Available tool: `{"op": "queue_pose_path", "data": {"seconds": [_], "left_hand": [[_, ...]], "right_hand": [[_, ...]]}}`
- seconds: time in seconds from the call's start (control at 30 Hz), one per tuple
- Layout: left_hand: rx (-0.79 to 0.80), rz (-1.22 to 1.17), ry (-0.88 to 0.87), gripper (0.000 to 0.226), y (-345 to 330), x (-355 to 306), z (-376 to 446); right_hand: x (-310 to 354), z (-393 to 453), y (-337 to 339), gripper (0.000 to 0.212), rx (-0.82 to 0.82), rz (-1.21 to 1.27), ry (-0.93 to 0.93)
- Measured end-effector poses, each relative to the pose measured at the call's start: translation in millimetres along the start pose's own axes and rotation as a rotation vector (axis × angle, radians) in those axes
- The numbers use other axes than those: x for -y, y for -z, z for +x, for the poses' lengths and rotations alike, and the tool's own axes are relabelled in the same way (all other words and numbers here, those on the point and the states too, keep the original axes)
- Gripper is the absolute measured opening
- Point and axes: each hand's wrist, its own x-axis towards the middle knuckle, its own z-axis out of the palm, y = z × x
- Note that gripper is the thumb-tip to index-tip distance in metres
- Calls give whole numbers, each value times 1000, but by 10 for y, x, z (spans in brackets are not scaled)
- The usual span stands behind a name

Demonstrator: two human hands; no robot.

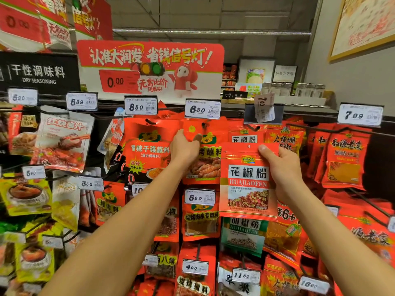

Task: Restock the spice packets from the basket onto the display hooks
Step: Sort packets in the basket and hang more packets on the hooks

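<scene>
My right hand (282,167) pinches the packet (248,182) by its top corner — light, floppy, slick film, I judge; my left hand (184,146) grips a hung packet (205,159) — steadying it.

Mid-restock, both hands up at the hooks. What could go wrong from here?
1. The right hand pinches the pepper powder packet only at its top corner; it may slip or twist.
2. The matching row hangs under a tilted price tag, so the packet could end up on a neighbouring hook.
3. The left hand grips a hanging packet and could pull it off its hook.
</scene>
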Motion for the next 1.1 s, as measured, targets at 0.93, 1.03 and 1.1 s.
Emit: {"op": "queue_pose_path", "data": {"seconds": [0.93,1.03,1.1], "left_hand": [[161,-404,-21,33,-565,-687,-635],[136,-393,-20,32,-605,-667,-603],[124,-390,-28,35,-614,-643,-592]], "right_hand": [[238,393,54,17,-90,47,-10],[220,431,47,19,-105,20,-6],[197,448,41,19,-114,17,-1]]}}
